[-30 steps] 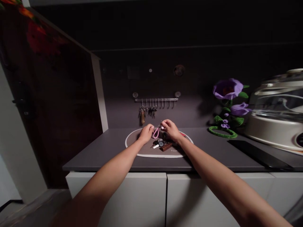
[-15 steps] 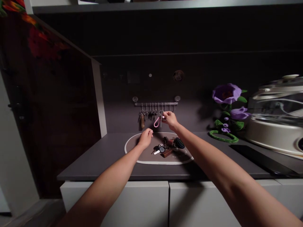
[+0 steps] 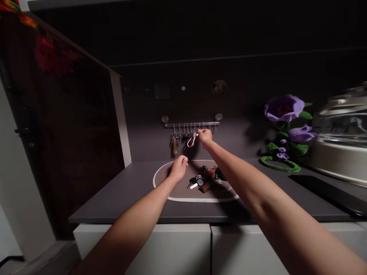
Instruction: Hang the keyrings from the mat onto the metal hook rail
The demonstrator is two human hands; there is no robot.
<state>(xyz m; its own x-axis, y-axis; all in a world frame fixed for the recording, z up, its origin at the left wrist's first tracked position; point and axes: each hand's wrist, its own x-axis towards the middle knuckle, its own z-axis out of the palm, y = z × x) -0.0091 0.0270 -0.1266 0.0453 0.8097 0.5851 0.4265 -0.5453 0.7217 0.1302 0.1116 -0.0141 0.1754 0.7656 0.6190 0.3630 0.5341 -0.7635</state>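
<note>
My right hand pinches a key ring in front of the hook rail. Silvery keys and a pink loop strap dangle from it. Whether the ring touches a hook, I cannot tell. More bunches of keys hang to its left, one with a brown fob. Low over the oval mat, my left hand is closed, its fingers curled; anything inside is hidden. A car key lies on the mat beside a brown wooden block and other keys.
Purple artificial flowers with a green ring base stand to the right. Beyond is a cream appliance with a clear upper part. A flat black object lies on the counter. A dark door is at left.
The keys on the ring have swung or turned, and my right hand is slightly nearer the rail. My left hand stays closed over the mat. The whole view has shifted a little.
</note>
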